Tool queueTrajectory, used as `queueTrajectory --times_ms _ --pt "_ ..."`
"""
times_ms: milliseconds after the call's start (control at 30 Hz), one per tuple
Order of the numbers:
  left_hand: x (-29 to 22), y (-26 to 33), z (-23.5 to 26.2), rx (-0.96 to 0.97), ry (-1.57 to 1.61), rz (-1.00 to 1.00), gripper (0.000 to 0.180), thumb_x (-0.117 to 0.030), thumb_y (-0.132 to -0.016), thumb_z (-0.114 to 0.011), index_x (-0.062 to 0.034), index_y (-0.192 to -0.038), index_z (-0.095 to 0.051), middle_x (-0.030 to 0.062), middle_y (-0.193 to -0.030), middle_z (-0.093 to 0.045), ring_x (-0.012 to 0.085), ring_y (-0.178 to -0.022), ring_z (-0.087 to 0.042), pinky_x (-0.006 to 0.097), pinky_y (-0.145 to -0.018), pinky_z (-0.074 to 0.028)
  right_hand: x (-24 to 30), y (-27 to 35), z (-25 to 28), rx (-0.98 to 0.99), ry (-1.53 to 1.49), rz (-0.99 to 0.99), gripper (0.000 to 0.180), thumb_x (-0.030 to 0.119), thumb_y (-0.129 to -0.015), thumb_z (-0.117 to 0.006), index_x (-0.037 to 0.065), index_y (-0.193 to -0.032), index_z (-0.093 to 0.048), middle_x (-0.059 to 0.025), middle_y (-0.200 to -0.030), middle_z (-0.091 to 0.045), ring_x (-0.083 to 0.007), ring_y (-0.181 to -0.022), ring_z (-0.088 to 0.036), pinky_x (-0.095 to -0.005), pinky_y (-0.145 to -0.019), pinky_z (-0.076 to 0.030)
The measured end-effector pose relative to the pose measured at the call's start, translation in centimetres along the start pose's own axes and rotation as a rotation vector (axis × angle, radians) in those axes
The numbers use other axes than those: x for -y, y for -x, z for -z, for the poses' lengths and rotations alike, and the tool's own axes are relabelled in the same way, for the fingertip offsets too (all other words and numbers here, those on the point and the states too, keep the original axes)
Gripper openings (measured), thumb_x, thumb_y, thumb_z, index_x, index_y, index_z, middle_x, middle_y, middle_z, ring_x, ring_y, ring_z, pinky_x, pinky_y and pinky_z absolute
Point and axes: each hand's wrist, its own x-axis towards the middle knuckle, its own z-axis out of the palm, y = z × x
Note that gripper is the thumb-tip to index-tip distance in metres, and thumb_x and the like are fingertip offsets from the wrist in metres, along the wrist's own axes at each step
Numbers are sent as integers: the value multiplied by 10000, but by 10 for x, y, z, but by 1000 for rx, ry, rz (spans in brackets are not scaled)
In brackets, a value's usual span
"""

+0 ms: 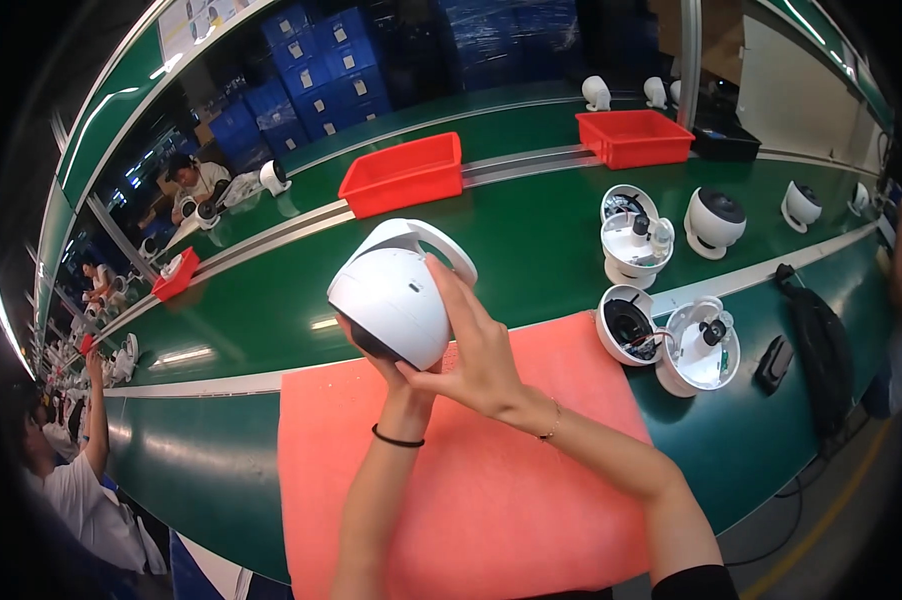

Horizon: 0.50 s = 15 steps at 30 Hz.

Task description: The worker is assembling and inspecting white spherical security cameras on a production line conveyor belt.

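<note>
Above the pink foam mat [461, 480] I hold a white ball-shaped device [396, 300] with a dark face and a curved white stand. The device is tilted, its dark face turned down and the stand up. My left hand [399, 385] is closed around it from below, fingers partly hidden behind it. My right hand [483, 360] grips its right side, fingers stretched up toward the stand and thumb near the lower edge. To the right, an opened device [696, 345] lies in two halves with its inner parts showing. Behind it is another opened device [639, 245].
Closed white devices [716, 222] stand farther right on the green conveyor [531, 260]. Two red bins [401, 175] [636, 138] sit along the metal rail. A small black box [774, 363] and a black bag-like item [816, 340] lie at right. A co-worker [81, 480] reaches over at left.
</note>
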Motion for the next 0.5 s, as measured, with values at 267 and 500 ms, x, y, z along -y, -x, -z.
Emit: queueTrajectory --times_ms 267,500 --pt "0 -64 0 -97 -490 489 690 -654 -790 -432 -130 -1237 -462 98 -1219 -500 276 -1102 -493 454 -909 -414 -79 -20 1 47 -385 -534 976 356 -667 -758 -21 -1344 -166 -248 -1222 -417 -297 -1123 -474 -345 -874 -444" --pt "-3 -102 23 -145 -1138 610 664 -623 -780 -490 -92 -1179 -508 159 -1103 -549 301 -917 -593 443 -708 -527 -156 -26 174 -163 786 -507 671 272 -697 -667 -9 -1236 -383 -245 -1153 -471 -344 -1099 -470 -370 -916 -397"
